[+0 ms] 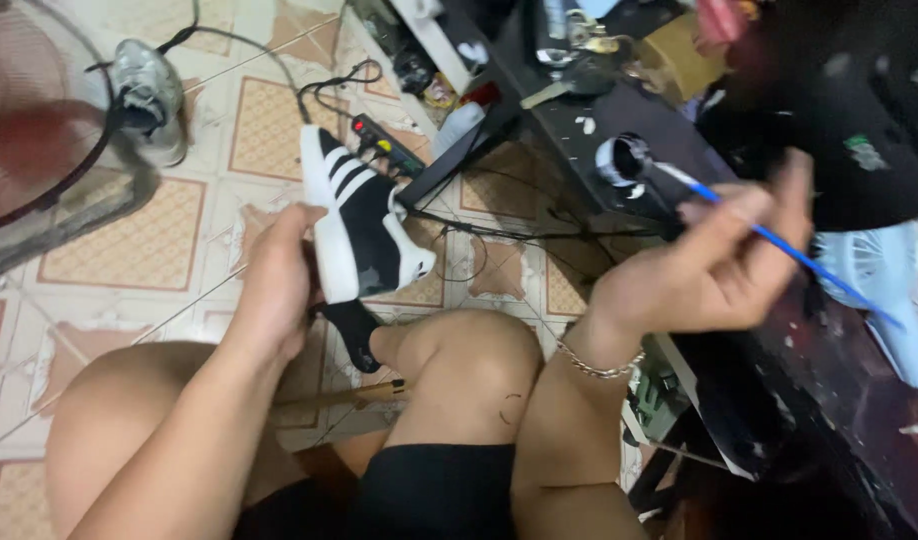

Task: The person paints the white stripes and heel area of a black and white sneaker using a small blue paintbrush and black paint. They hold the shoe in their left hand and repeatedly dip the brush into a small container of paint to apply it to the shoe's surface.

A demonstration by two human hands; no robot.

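Observation:
My left hand [276, 280] grips a black sneaker [357, 225] with white stripes and a white sole, holding it upright above my knee, toe end pointing away. My right hand [714, 265] holds a thin blue-handled paintbrush [779, 243] between the fingers. The brush tip reaches into a small black jar [622, 160] with white paint on its rim, which stands on a dark low table [669, 130]. A chain bracelet [599, 367] circles my right wrist.
A standing fan [49, 130] fills the upper left over a patterned tile floor [169, 230]. Another shoe [149, 95] lies near it. A power strip [384, 145] and cables run across the floor. A light blue small fan [879, 280] sits at the right.

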